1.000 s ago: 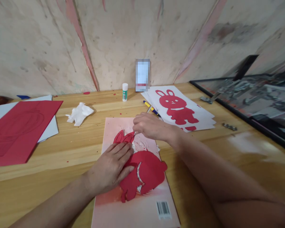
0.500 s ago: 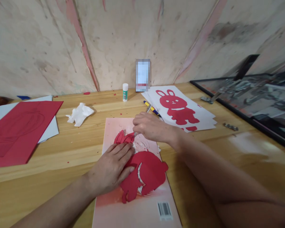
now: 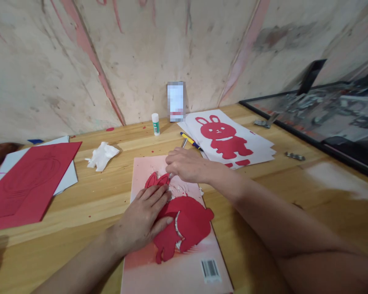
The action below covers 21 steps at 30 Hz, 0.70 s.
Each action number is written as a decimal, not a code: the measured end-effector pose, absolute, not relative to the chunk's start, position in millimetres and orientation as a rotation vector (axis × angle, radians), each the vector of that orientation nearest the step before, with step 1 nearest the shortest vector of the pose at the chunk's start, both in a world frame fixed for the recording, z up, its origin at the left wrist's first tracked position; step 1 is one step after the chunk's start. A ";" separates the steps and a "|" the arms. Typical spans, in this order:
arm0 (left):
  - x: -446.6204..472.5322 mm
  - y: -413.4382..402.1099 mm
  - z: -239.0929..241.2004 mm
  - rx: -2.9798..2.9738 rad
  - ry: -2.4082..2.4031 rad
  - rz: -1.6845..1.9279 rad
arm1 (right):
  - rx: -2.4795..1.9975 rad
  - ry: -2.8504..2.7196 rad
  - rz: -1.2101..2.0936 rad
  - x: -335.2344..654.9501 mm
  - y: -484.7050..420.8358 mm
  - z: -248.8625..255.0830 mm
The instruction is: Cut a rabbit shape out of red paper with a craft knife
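Beneath flat, open L hand (image 3: 144, 217), red cutout (image 3: 193, 220) isn't shifting; R hand (image 3: 185, 164), pinching metal tool (image 3: 184, 143), is still working at ear (image 3: 163, 179), prob. little progress.

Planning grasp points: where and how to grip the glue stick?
Likely pinch the glue stick around its green-labelled barrel, below the white cap, from the front-left: it stands upright, with bare table there, the wall behind, the phone to its right and the right hand front-right.
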<state>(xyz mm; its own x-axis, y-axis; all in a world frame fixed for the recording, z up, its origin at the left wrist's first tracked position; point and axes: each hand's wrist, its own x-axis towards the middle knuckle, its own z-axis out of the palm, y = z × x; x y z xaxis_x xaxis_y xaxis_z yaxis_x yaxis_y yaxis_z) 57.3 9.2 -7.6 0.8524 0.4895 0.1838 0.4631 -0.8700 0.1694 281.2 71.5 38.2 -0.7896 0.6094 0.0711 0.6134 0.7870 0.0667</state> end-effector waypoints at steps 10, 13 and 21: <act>61.8 15.9 1.6 2.960 0.742 0.232 | -0.963 -2.928 -0.103 282.4 78.4 29.8; 63.7 17.1 0.8 2.971 0.748 0.238 | -0.982 -2.948 -0.092 281.3 78.0 31.6; 64.6 17.1 -7.9 2.930 0.797 0.262 | -1.000 -2.929 -0.032 282.8 82.2 28.3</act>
